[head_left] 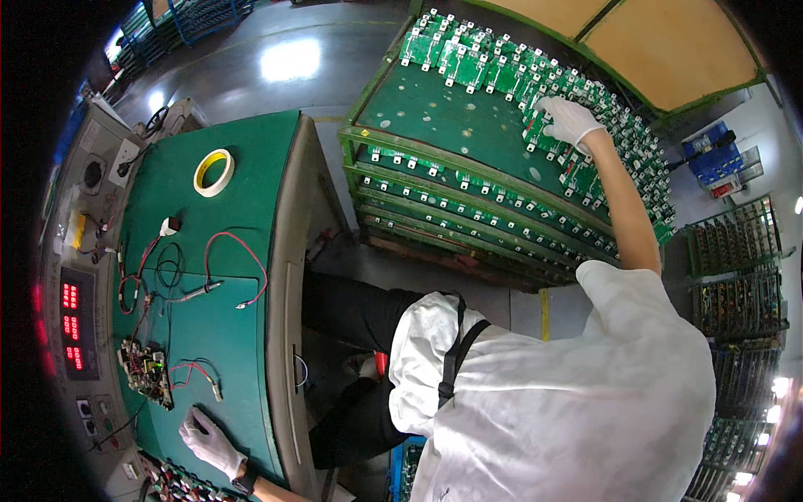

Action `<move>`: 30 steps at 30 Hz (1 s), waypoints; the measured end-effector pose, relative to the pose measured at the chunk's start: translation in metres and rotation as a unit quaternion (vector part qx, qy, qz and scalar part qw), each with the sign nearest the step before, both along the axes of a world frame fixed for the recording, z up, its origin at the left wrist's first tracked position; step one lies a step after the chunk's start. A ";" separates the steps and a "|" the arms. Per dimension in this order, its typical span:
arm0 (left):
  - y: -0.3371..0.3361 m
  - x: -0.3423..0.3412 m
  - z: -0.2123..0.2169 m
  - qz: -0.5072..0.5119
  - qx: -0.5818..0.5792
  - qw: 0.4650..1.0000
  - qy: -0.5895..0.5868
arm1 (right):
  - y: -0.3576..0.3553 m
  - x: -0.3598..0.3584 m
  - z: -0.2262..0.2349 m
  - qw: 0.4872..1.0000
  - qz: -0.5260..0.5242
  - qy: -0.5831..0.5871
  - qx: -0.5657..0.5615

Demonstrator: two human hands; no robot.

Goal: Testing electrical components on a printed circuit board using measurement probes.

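My right hand [572, 124], in a white glove, reaches over green circuit boards [506, 74] with silver metal tabs, packed upright in rows on the top shelf of a green rack [435, 155]. Its thumb and fingers are spread apart above a board; no board is visibly gripped. At the lower left, my gloved left hand [213, 445] rests on the green-topped bench [230, 351], fingers loosely bent and apart, with nothing seen in them. Just beyond it lies a populated circuit board [146, 372] with wires attached.
A tape roll [214, 172], a red lead [255, 268] and a pen-like probe [197, 293] lie on the bench. A panel with red digital displays [74, 326] stands along its left side. Lower rack shelves hold more boards. Loaded racks [736, 301] stand at the right.
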State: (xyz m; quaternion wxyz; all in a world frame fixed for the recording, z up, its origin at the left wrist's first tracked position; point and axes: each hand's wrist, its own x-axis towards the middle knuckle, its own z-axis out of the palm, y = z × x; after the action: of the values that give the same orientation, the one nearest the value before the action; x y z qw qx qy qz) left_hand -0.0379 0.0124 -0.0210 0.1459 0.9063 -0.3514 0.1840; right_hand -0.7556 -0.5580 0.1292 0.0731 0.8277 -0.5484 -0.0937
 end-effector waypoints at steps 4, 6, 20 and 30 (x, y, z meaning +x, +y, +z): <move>0.000 0.000 -0.001 0.006 -0.004 1.000 0.010 | -0.011 -0.001 0.007 0.999 0.008 0.002 0.040; 0.000 0.001 -0.001 -0.001 -0.004 1.000 -0.001 | -0.014 -0.003 0.007 0.998 0.035 -0.039 0.040; 0.003 0.004 -0.002 0.000 -0.003 1.000 0.021 | 0.032 0.015 -0.006 0.998 -0.011 0.005 -0.056; 0.007 0.012 -0.005 -0.018 0.001 1.000 0.009 | 0.071 0.038 0.019 0.983 0.093 -0.022 -0.156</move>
State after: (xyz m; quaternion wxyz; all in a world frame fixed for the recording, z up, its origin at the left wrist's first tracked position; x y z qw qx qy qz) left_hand -0.0260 0.0194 -0.0263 0.1515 0.9017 -0.3663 0.1725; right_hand -0.7179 -0.4869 0.1480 0.1978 0.8556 -0.4780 0.0183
